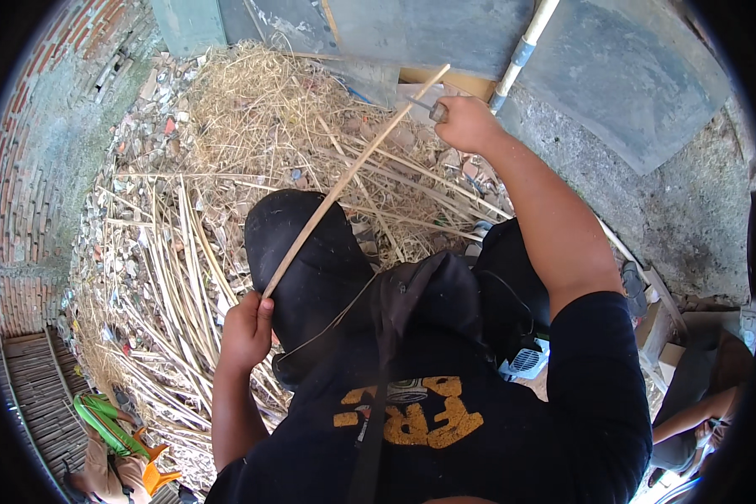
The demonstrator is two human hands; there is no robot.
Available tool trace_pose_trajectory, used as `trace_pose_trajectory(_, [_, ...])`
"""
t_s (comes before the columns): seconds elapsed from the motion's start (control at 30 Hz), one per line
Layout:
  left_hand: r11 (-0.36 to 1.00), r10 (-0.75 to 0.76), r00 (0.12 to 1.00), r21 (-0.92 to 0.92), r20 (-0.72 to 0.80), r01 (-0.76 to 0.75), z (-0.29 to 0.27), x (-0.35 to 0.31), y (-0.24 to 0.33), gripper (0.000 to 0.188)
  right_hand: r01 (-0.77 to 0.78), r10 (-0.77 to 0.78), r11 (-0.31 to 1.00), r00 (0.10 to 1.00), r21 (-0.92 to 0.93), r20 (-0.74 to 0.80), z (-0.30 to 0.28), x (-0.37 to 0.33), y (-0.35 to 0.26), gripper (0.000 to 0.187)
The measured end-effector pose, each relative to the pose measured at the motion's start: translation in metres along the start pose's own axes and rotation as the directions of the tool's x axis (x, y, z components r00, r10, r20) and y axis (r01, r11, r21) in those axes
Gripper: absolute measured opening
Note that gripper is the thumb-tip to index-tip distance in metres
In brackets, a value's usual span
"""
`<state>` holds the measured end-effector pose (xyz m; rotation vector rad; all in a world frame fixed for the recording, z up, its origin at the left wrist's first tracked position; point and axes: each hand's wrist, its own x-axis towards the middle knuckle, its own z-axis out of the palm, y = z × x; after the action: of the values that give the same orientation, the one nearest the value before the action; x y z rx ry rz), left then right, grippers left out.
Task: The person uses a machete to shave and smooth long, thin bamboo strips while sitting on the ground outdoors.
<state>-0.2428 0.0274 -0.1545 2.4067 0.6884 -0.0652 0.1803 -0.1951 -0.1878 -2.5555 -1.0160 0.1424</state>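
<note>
On my feed, thin pale strips (189, 277) sprawl leftmost; the left hand (245, 332) closes its fingers on a straight, woody stick (344, 182) crossing a black-clad knee (279, 223); the right hand (470, 126) grips a metal-bladed knife (438, 112) near the stick's tip.

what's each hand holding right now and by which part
The left hand holds a pale wooden strip by its near end; the right hand grips a bladed tool by its handle.
</note>
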Motion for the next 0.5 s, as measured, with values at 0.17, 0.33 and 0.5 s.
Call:
trace_pose_trajectory(0.17, [0.997,0.013,0.999,-0.082,0.031,-0.011,-0.001,-0.004,-0.012,0.045,0.057,-0.062,0.991,0.997,0.119,0.041,-0.006,-0.015,-0.034,0.039])
trace_pose_trajectory(0.33, [0.991,0.038,0.999,-0.128,0.008,-0.036,0.006,-0.002,-0.013,0.041,0.109,-0.124,0.991,0.971,0.083,0.203,-0.011,-0.022,-0.052,0.040])
trace_pose_trajectory(0.5, [0.994,0.021,1.000,-0.105,0.010,-0.020,0.002,0.000,-0.013,0.041,0.055,-0.055,0.997,0.998,0.052,-0.002,-0.001,-0.004,-0.017,0.032])
